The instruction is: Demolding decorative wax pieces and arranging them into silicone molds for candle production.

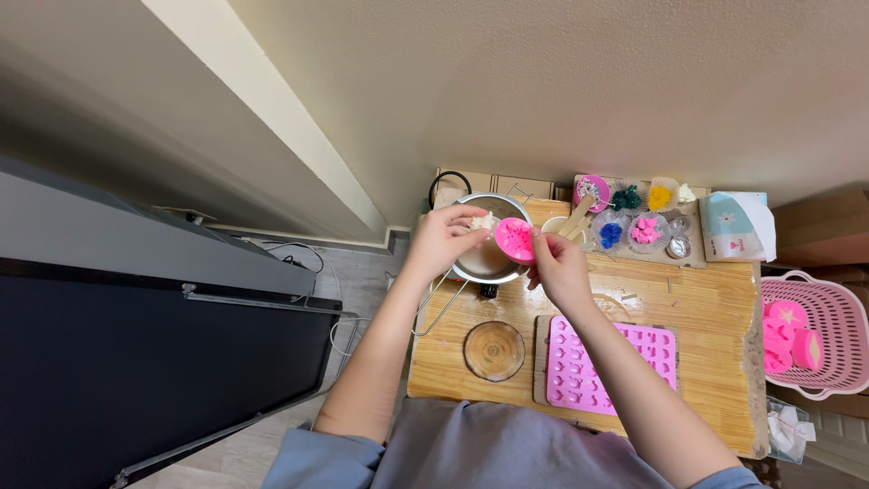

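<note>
mid-frame, right hand [557,264] fingers pinch the small round pink silicone mould [514,239]'s rim; left hand [445,237] fingers clamp a pale waxy lump [483,220]. mould looks soft, light, bendy; rim grips best.

Bare tabletop [697,303] right of hands — pink mould tray [611,367] (near edge) below.

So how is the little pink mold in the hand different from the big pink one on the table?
The little mold is round, while the big mold is a flat rectangle with many small cavities. The little mold is held up over the metal pot by the right hand, tilted; the big mold lies flat on the wooden table, untouched. Both are bright pink.
</note>
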